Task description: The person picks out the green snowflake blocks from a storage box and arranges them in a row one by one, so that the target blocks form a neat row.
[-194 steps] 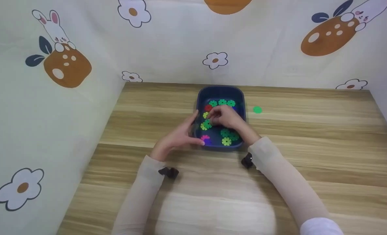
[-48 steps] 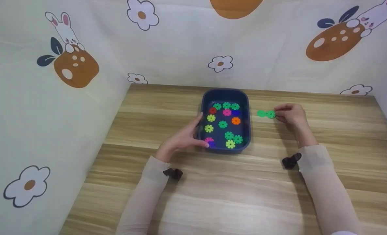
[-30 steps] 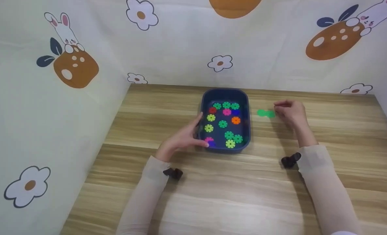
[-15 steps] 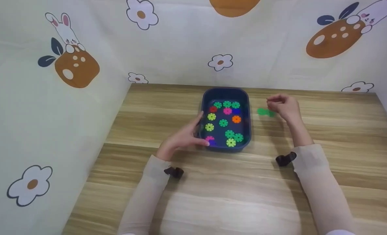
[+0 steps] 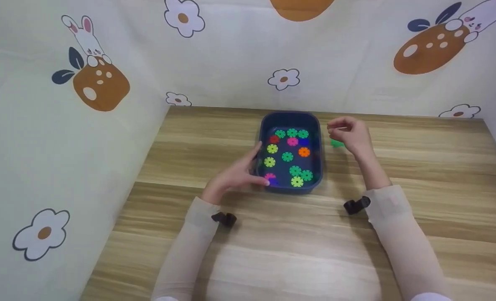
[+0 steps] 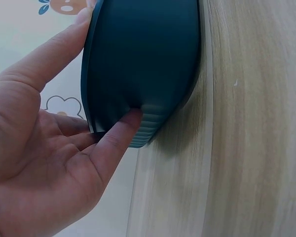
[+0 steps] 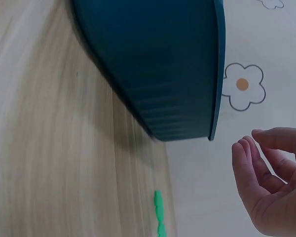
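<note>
A dark blue plastic box [image 5: 291, 190] stands on the table with several notched snowflake discs lying in it, among them an orange disc [image 5: 304, 151], a yellow disc [image 5: 270, 161] and a green disc [image 5: 287, 156]. My left hand [image 5: 236, 174] holds the box at its left side, thumb at the near left corner; in the left wrist view a finger presses the outer wall. Just right of the box, my right hand [image 5: 354, 136] hovers with loosely bent fingers and nothing between them. Below it lie green discs [image 5: 337, 143], mostly hidden by the hand; the right wrist view shows them edge-on.
The wooden table [image 5: 289, 242] meets a patterned cloth wall [image 5: 227, 62] close behind the box. Another cloth wall [image 5: 34, 146] rises along the left side. A small black wrist camera [image 5: 357, 205] sits at the right cuff, and another [image 5: 225, 219] at the left.
My right hand took a green disc from the box, laid it beside the green one on the table, let go, then rose and moved left toward the box. My left hand has stayed on the box.
</note>
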The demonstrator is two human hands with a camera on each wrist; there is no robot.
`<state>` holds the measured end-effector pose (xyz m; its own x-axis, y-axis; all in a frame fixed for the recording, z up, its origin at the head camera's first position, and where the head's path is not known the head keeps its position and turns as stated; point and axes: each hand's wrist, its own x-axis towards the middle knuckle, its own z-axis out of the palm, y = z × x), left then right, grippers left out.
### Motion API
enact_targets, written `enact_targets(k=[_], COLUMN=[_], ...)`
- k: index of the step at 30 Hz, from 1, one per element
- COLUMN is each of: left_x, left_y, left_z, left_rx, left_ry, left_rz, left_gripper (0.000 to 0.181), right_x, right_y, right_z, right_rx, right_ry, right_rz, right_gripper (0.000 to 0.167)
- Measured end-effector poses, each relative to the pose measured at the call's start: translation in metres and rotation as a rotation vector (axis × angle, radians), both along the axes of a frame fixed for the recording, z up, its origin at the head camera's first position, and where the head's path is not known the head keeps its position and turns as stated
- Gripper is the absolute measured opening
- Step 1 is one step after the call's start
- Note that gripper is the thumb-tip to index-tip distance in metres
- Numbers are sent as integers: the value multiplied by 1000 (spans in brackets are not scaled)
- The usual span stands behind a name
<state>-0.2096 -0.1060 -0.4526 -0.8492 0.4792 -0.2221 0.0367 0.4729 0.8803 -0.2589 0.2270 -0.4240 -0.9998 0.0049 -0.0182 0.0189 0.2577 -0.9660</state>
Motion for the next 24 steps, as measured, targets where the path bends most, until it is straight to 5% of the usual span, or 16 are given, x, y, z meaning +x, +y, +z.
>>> enact_targets(k=[7,24], left_x=[0,0], left_y=[1,0], left_z=[-1,-1], left_rx=[83,38], left_ry=[-35,-18], left_rz=[-19,-13], left_gripper=[120,122], right_x=[3,9], right_y=[-16,-52], right_z=[-1,-9], right_rx=[-1,92], right_ry=[17,29], right_rz=[25,132], right_gripper=[29,27])
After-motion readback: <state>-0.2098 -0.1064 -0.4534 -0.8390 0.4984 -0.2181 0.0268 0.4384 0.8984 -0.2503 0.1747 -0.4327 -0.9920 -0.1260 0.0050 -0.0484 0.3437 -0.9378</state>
